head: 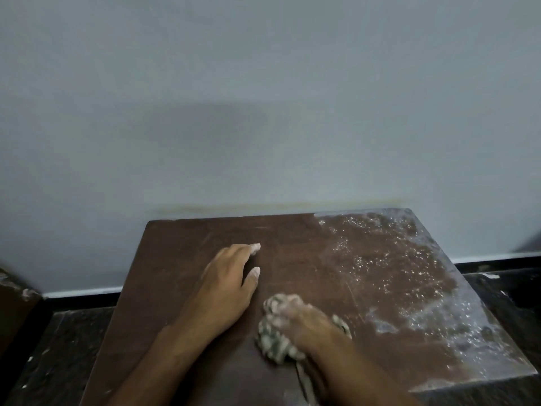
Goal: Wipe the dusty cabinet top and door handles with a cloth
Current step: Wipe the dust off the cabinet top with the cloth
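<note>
A brown wooden cabinet top [187, 247] fills the lower middle of the head view. Its left half looks clean; white dust [409, 276] covers its right half and right edge. My right hand [307, 320] grips a crumpled grey-white cloth [272, 344] and presses it on the top near the front middle; the hand is motion-blurred. My left hand [225, 288] rests flat on the clean left part, fingers straight, fingertips whitened with dust. No door handles are in view.
A pale grey wall [263, 98] stands right behind the cabinet. Dark floor [58, 347] with white specks lies on both sides. The corner of another brown piece of furniture [14, 306] shows at the far left.
</note>
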The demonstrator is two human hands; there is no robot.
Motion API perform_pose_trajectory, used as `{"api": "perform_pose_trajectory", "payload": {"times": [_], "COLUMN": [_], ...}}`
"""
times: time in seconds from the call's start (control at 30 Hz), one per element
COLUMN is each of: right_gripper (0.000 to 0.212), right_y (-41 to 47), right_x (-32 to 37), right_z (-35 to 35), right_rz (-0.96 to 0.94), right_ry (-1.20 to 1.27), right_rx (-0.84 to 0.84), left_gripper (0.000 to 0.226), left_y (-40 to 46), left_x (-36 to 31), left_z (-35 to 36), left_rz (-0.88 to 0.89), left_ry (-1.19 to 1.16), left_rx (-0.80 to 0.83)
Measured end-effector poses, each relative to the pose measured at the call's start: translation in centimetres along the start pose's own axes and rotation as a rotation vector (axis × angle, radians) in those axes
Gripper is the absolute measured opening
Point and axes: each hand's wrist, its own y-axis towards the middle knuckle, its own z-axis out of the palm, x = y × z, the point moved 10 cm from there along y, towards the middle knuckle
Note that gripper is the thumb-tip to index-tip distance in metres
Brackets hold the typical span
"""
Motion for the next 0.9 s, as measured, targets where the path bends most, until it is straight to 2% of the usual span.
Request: {"api": "perform_pose_trajectory", "payload": {"times": [0.07, 0.2, 0.33, 0.43, 0.6, 0.67, 0.77, 0.9], "right_gripper": [0.042, 0.046, 0.053, 0.061, 0.063, 0.053, 0.037, 0.055], "right_y": [3.2, 10.7, 14.5, 15.4, 20.1, 22.8, 25.6, 25.9], "right_x": [-3.1, -11.9, -13.2, -11.7, -4.7, 0.1, 6.6, 8.8], "right_z": [-0.5, -1.0, -1.5, -0.5, 5.1, 9.0, 12.3, 13.8], "right_rz": [0.055, 0.278, 0.419, 0.424, 0.304, 0.225, 0.143, 0.048], "right_ry": [0.094, -0.007, -0.134, -0.133, -0.036, -0.008, 0.074, 0.073], "right_rx": [0.022, 0.010, -0.072, -0.085, -0.023, 0.038, 0.021, 0.141], "left_gripper": [0.046, 0.052, 0.055, 0.054, 0.046, 0.042, 0.042, 0.046], "left_y": [0.4, 1.6, 2.1, 1.5, -0.8, -2.1, -4.2, -6.3], "left_x": [0.0, -0.2, 0.8, 3.3, 7.8, 9.3, 12.1, 14.2], "left_z": [0.1, 0.4, -0.6, -3.1, -8.0, -9.4, -11.5, -13.0], "left_rz": [-0.008, 0.004, 0.000, -0.058, -0.222, -0.270, -0.328, -0.385], "left_ry": [0.019, 0.068, 0.096, 0.079, -0.008, -0.034, -0.010, -0.023], "left_rx": [0.020, 0.061, 0.058, -0.004, -0.236, -0.297, -0.352, -0.355]}}
